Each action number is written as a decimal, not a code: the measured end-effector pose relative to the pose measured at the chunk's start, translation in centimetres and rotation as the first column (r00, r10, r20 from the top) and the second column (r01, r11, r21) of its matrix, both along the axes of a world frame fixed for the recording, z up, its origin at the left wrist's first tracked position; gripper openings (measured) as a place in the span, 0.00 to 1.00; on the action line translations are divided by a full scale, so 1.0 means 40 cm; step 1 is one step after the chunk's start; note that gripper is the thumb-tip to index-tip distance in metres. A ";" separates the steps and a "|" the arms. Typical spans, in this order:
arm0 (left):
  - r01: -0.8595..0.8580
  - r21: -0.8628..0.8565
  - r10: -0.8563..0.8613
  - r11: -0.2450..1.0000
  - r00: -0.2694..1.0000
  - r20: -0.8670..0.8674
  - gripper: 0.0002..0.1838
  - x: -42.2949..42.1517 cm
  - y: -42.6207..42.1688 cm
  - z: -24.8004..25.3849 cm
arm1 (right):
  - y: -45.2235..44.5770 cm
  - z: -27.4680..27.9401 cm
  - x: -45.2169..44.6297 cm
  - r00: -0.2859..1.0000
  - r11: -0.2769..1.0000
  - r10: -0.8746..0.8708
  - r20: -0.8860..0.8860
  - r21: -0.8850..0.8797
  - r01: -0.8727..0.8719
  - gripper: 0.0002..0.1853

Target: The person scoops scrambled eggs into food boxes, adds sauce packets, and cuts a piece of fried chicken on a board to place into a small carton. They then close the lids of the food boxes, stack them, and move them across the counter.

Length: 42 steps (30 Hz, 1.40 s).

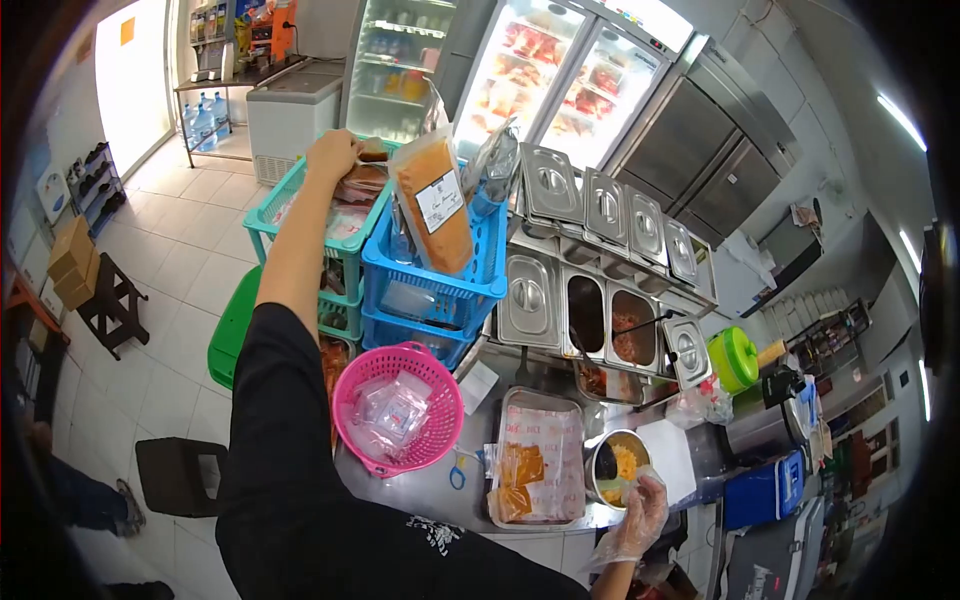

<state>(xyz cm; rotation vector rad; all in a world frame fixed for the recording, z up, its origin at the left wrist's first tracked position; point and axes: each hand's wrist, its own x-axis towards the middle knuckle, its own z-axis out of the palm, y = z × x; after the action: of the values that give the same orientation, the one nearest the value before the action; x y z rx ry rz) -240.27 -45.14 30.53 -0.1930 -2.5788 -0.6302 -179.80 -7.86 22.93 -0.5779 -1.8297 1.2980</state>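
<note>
My bare left hand (pixel 333 157) reaches over the top of a teal basket (pixel 262 216), fingers curled at brown-filled packets (pixel 362 184). Exactly what it grips is hidden. At the lower right, my right hand (pixel 641 520) wears a clear plastic glove. Its fingers are bent together at the rim of a metal pot (pixel 592 480) that holds yellow shreds (pixel 626 462); whatever lies between them is unclear. Left of the pot, a metal tray (pixel 548 420) lined with printed paper holds orange-brown flat packets (pixel 522 465).
A blue basket (pixel 487 262) bears a large orange pouch (pixel 434 205). Before it sits a pink basket (pixel 447 428) with clear packets. Lidded steel pans (pixel 530 300) line the counter's back. A dark stool (pixel 180 475) stands on the floor; a person's shoe (pixel 130 505) shows at left.
</note>
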 end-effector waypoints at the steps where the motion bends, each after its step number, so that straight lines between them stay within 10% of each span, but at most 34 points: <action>1: 0.033 0.092 -0.028 0.995 0.998 -0.052 0.14 0.015 -0.018 0.017 | 0.001 0.001 -0.017 1.000 1.000 0.016 -0.006 0.026 -0.016 0.14; 5: 0.216 0.344 -0.128 0.914 0.957 -0.262 0.14 0.191 -0.108 0.115 | -0.019 0.009 -0.102 0.984 0.986 0.163 -0.066 0.048 -0.160 0.11; 8: 0.210 0.620 -0.288 0.756 0.957 0.027 0.11 0.555 -0.137 0.204 | -0.065 -0.006 -0.156 0.956 0.952 0.289 -0.057 0.117 -0.281 0.12; 10: 0.338 0.483 -0.274 0.808 0.941 -0.200 0.10 0.644 -0.164 0.055 | -0.157 0.022 -0.187 0.873 0.874 0.482 -0.068 0.106 -0.474 0.14; 12: 0.163 0.325 -0.215 0.932 0.968 0.128 0.11 1.019 -0.123 0.120 | -0.191 -0.078 -0.222 0.717 0.722 0.692 -0.086 0.063 -0.689 0.22; 14: 0.171 0.063 -0.175 0.983 0.983 0.055 0.08 1.197 -0.110 -0.069 | -0.317 -0.068 -0.202 0.544 0.542 0.838 -0.043 0.194 -0.818 0.27; 17: -0.070 0.338 -0.039 0.938 0.952 0.304 0.08 1.525 -0.008 -0.249 | -0.413 -0.081 -0.110 0.134 0.076 0.952 0.276 0.211 -0.974 0.33; 20: -0.349 0.591 -0.025 0.727 0.847 0.531 0.10 1.823 0.121 -0.350 | -0.428 -0.169 0.015 -0.265 -0.330 0.898 0.351 0.143 -0.933 0.20; 21: -0.403 0.584 0.076 0.704 0.861 0.503 0.11 1.909 0.159 -0.382 | -0.433 -0.184 0.076 -0.317 -0.363 0.868 0.383 0.054 -0.930 0.06; 28: -0.628 0.640 0.427 0.444 0.775 0.465 0.20 2.413 0.279 -0.367 | -0.457 -0.254 0.357 -0.638 -0.631 0.751 0.171 -0.099 -0.769 0.02; 40: -0.718 0.689 0.818 0.098 0.453 0.355 0.09 3.203 0.316 -0.340 | -0.822 -0.234 0.958 -0.780 -0.859 0.493 0.386 0.073 -0.507 0.14; 42: -0.795 0.606 0.870 0.036 0.323 0.372 0.07 3.353 0.332 -0.353 | -0.899 -0.204 1.164 -0.701 -0.849 0.526 0.481 0.343 -0.402 0.13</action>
<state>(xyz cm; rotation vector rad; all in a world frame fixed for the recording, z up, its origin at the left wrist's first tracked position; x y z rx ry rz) -106.16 -31.86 16.39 1.4685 -1.5777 -0.9796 -133.25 -43.83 14.77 2.8660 -1.8442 1.1459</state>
